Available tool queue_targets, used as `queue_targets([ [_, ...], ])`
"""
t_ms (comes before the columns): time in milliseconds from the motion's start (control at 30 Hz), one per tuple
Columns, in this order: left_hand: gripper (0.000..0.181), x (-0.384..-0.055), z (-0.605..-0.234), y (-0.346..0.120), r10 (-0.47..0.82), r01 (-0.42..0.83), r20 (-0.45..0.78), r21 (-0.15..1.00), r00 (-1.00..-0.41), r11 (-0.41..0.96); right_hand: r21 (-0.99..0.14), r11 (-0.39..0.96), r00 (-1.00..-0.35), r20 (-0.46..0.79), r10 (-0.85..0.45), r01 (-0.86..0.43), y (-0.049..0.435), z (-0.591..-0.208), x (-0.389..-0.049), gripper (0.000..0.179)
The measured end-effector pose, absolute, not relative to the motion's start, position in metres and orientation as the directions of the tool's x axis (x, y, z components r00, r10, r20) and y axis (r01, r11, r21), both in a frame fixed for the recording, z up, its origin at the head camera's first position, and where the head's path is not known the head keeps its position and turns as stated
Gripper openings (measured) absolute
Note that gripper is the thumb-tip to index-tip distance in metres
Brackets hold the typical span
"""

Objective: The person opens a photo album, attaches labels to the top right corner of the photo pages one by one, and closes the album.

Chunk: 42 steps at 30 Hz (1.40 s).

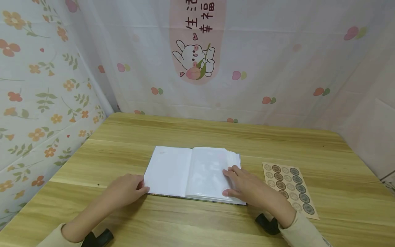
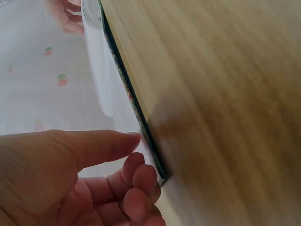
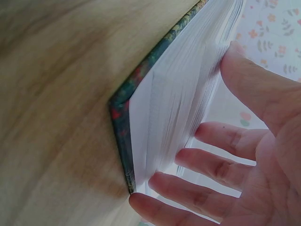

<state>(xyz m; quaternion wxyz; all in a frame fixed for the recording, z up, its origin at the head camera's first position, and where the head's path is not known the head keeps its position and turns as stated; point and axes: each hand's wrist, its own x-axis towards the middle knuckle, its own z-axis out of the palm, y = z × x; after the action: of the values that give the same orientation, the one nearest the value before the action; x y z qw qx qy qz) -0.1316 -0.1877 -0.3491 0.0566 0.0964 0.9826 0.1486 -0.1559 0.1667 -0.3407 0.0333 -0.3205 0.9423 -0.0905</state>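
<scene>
A photo album [image 1: 172, 168] lies open on the table, with a blank white page on the left and a stack of glossy sleeve pages [image 1: 208, 173] on the right. Its dark patterned cover [image 3: 146, 66] shows along the edges in the wrist views. At the lower left corner my left hand [image 1: 131, 187] holds the album's edge, thumb on top and fingers curled beside it. My right hand [image 1: 247, 185] rests at the right side, its thumb and spread fingers touching the edges of the page stack. Nothing is pinched visibly in the right hand.
A tan sheet of round stickers [image 1: 291, 188] lies right of the album, partly beneath the right forearm in view. The wooden table [image 1: 197, 132] meets a printed curtain [image 1: 265, 61] at the back. Dark wrist-mount parts [image 1: 105, 236] sit near both wrists.
</scene>
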Motion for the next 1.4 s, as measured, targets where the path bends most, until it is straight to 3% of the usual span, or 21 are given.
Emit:
queue_targets([
  [467, 0.018, -0.136, -0.331, -0.16, 0.29, 0.266, -0.048, 0.278, -0.956, 0.923, -0.192, 0.786, -0.799, -0.017, -0.601, -0.587, 0.167, -0.342, -0.156, 0.065],
  [733, 0.01, -0.138, -0.33, -0.13, 0.453, 0.474, 0.139, 0.264, -0.88, 0.84, -0.186, 0.788, -0.8, -0.015, -0.6, -0.587, 0.167, -0.344, -0.157, 0.064],
  [867, 0.005, -0.138, -0.329, -0.115, 0.489, 0.516, 0.166, 0.286, -0.856, 0.807, -0.18, 0.786, -0.798, -0.011, -0.602, -0.591, 0.167, -0.343, -0.157, 0.064],
  [1133, 0.019, -0.14, -0.333, -0.09, 0.583, 0.596, 0.142, 0.306, -0.8, 0.742, -0.191, 0.79, -0.803, -0.019, -0.596, -0.582, 0.166, -0.342, -0.157, 0.064],
  [1400, 0.025, -0.143, -0.34, -0.07, 0.658, 0.668, 0.135, 0.256, -0.741, 0.699, -0.181, 0.788, -0.801, -0.006, -0.599, -0.588, 0.167, -0.342, -0.157, 0.062],
])
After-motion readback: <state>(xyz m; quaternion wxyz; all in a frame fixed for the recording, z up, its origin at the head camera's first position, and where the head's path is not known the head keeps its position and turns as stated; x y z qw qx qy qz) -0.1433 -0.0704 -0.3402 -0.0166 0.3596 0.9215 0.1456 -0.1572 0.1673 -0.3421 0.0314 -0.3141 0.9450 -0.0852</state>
